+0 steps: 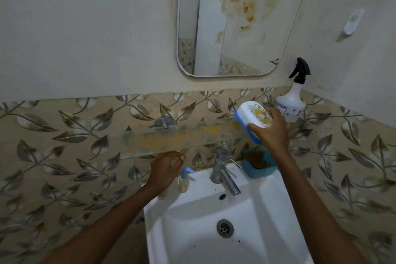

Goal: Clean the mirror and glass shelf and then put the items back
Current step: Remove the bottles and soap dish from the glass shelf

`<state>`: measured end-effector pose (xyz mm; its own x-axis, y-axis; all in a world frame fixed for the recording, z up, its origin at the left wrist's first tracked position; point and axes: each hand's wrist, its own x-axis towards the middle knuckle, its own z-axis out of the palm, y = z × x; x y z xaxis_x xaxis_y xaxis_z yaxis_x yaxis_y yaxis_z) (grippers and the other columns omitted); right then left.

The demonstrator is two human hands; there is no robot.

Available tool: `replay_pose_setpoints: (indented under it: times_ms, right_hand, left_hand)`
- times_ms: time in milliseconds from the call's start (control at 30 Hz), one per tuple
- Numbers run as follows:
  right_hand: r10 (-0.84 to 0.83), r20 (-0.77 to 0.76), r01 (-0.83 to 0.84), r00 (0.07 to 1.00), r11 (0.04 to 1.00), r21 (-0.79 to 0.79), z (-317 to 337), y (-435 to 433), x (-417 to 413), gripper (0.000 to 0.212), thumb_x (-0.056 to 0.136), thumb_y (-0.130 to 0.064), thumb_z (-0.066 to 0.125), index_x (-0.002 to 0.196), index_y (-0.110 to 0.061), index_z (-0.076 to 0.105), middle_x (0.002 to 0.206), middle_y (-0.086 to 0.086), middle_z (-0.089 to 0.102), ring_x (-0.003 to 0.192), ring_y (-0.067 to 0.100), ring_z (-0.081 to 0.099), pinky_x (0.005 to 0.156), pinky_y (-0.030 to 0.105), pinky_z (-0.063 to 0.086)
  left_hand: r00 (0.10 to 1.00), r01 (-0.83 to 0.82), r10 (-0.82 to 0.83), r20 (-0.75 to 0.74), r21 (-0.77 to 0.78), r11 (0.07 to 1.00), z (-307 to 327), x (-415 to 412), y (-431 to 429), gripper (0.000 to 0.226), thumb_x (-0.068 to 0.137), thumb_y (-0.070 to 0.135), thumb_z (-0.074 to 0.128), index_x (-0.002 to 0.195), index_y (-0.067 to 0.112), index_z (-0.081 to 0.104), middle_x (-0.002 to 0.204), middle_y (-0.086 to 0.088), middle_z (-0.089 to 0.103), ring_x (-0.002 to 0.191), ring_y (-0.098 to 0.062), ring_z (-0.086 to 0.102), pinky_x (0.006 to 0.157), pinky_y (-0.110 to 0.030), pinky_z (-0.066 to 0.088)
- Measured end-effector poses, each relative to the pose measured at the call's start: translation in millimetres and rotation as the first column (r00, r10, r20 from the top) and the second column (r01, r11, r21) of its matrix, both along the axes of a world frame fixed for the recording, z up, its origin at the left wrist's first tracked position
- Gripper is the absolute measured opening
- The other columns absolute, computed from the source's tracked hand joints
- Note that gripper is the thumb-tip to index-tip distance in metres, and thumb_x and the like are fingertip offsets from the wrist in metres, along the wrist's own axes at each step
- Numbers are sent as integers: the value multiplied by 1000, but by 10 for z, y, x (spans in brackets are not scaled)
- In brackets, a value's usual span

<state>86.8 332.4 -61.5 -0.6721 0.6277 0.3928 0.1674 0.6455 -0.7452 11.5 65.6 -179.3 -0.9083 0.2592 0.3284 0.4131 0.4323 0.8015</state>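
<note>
A wall mirror (pixel 231 28) hangs above, smeared with yellow-brown stains in its upper part. Below it a glass shelf (pixel 182 137) juts from the leaf-patterned tiles, streaked with orange grime. My right hand (pixel 272 130) grips a white soap box with a blue rim (pixel 250 115), tilted, over the shelf's right end. A white spray bottle with a black trigger (pixel 292 100) stands at that end, just behind the box. My left hand (pixel 166 169) hovers under the shelf's front edge, fingers loosely curled, holding nothing, next to a small pump bottle (pixel 185 180) on the sink's left corner.
A white sink (pixel 267 210) with a metal tap (pixel 224 171) sits below the shelf. A blue dish with brown residue (pixel 259 166) rests on the sink's back right corner. A white hook (pixel 352 22) is fixed on the right wall.
</note>
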Motion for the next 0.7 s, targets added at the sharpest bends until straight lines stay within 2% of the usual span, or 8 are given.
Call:
replay_pose_setpoints:
  times_ms: [100,167,267,333,433,500,600,700]
  right_hand:
    - [53,-108,-60,993,996,-63,-210,-373,406,66,64,-24,81,121,-15,49,123,11,52,116,34,48,96,56,42]
    - [58,-99,-71,993,989,-127,-472,-599,659,68,63,-22,82,122,-17,48,122,9,50,115,30,46,95,56,43]
    - [22,53,-12,998,982,-187,-930,-873,894,73,64,-30,81,127,-25,45,121,5,49,107,18,35,95,47,43]
    - [-11,184,48,983,979,-197,-1192,-991,880,73,67,-36,78,130,-24,42,123,7,49,108,22,37,96,41,40]
    - [-42,335,100,941,982,-159,-1470,-1113,680,74,71,-45,73,133,-21,40,127,8,50,116,28,42,98,39,39]
    - [-55,362,111,930,984,-138,-1627,-1188,489,76,72,-48,71,134,-19,39,129,7,50,118,27,44,99,38,41]
    - [-78,411,108,908,993,-50,-1828,-1312,188,75,76,-50,67,137,-17,38,135,8,48,125,25,43,102,36,40]
    - [-101,468,88,878,995,49,-1974,-1377,-74,72,80,-51,61,138,-17,35,139,8,45,128,25,40,104,36,38]
  left_hand:
    - [1000,16,-17,-7,-46,999,23,15,-16,36,77,35,47,89,13,73,97,-7,73,96,-25,63,87,-37,47]
    - [1000,29,-29,3,-67,997,26,24,-33,37,77,35,46,90,13,73,98,-8,73,97,-26,62,87,-37,47]
    - [999,43,-44,-5,-82,996,9,57,-63,44,76,44,43,89,14,73,96,-7,73,94,-25,62,84,-36,46]
    - [999,48,-50,-19,-104,993,2,74,-86,41,78,41,43,90,14,72,96,-6,73,94,-26,63,85,-38,47]
    - [995,44,-56,-81,-142,989,14,90,-129,46,78,43,40,90,12,71,95,-7,73,93,-26,64,84,-37,46]
    - [991,45,-65,-116,-167,985,10,82,-160,52,75,45,35,88,10,71,95,-7,73,91,-25,65,82,-35,45]
    - [988,43,-76,-136,-232,972,-18,55,-223,43,80,38,40,92,10,71,99,-6,72,96,-26,64,86,-39,47]
    - [983,49,-91,-160,-248,967,-58,11,-275,46,81,40,37,94,11,70,102,-6,71,99,-26,63,88,-42,47]
